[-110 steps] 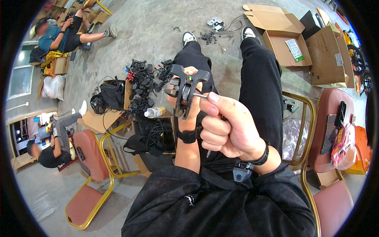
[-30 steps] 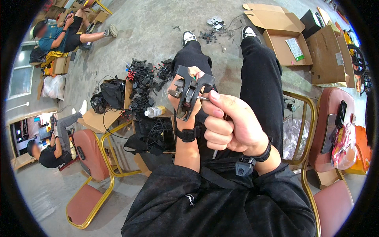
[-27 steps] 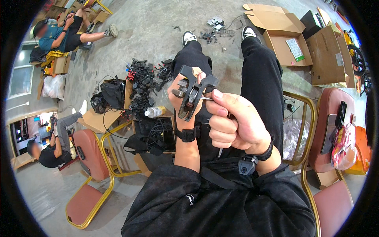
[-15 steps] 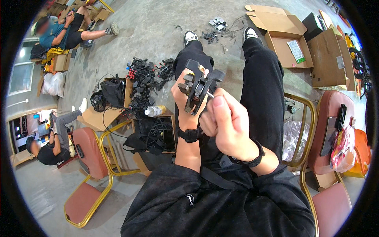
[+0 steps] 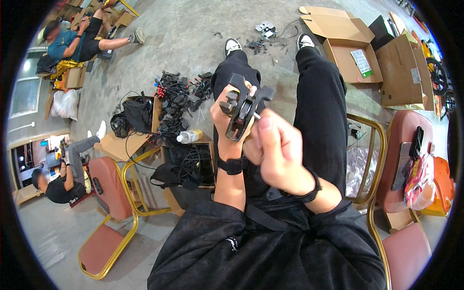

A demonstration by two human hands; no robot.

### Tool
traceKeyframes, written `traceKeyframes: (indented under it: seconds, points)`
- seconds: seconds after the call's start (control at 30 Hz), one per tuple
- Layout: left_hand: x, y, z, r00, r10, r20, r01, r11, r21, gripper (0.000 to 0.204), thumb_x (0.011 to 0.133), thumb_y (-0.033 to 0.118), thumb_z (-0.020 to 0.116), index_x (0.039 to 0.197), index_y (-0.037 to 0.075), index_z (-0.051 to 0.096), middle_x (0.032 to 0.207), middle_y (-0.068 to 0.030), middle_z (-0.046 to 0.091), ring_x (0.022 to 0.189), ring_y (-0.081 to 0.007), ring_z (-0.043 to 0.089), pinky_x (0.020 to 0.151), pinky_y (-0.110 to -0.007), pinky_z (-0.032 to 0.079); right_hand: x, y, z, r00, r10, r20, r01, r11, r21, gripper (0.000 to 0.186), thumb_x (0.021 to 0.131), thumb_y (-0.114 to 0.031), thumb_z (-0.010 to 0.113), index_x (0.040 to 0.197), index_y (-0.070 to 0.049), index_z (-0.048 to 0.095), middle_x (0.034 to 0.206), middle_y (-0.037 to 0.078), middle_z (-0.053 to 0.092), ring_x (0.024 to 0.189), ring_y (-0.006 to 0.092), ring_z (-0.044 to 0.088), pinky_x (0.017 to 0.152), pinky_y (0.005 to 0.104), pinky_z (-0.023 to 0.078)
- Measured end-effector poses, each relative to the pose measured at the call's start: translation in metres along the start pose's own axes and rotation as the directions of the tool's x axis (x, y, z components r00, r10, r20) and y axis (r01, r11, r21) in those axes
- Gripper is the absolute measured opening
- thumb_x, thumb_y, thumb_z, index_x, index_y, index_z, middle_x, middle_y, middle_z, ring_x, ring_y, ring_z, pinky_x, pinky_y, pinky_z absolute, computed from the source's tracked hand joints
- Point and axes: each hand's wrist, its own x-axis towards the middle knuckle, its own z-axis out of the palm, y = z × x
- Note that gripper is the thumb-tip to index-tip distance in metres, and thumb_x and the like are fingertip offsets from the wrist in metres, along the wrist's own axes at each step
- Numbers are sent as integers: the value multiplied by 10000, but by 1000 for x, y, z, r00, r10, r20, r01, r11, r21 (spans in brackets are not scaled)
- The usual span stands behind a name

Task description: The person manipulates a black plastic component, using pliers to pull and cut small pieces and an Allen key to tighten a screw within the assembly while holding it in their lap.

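In front of my lap, my left hand [image 5: 221, 116] is closed round a black mechanical part [image 5: 238, 116] with a curved arm and several jaw-like pieces. My right hand [image 5: 280, 150] pinches a thin metal rod [image 5: 257, 116] between thumb and bent fingers. The rod's tip meets the right side of the black part. Most of the rod is hidden inside my fingers, so its kind cannot be made out. Both hands are close together, with the right one a little nearer to me.
Black cabled parts [image 5: 176, 96] lie heaped on the floor to the left, beside a bottle [image 5: 189, 136] and a box of cables [image 5: 212, 159]. Small pieces [image 5: 257, 46] lie ahead near my shoes. An open cardboard box [image 5: 333, 58] and chairs [image 5: 108, 179] stand around; two people sit at left.
My right hand has turned slightly at the rod, with its fingers and wrist shifted a little. My left hand and the black part stay nearly in place.
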Motion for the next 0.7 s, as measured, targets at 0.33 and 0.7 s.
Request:
traceKeyframes:
  seconds: [0.33, 0.7]
  points:
    - [-4, 2, -1, 999, -40, 23, 42, 997, -67, 147, 676, -47, 623, 794, 12, 559, 743, -76, 605, 637, -188, 590, 606, -253, 462, 10, -23, -28, 996, 86, 35, -76, 971, -227, 314, 967, -208, 469, 728, -17, 540, 611, -53, 458, 563, 17, 371, 495, 202, 315]
    - [-7, -13, -4, 992, -13, 123, 7, 999, 46, 120, 693, -11, 658, 759, 22, 562, 725, -76, 627, 629, -197, 613, 596, -268, 473, 18, -40, -36, 971, 181, 158, -108, 916, -385, 283, 944, -186, 507, 728, -13, 564, 575, 1, 507, 567, 40, 449, 514, 239, 370]
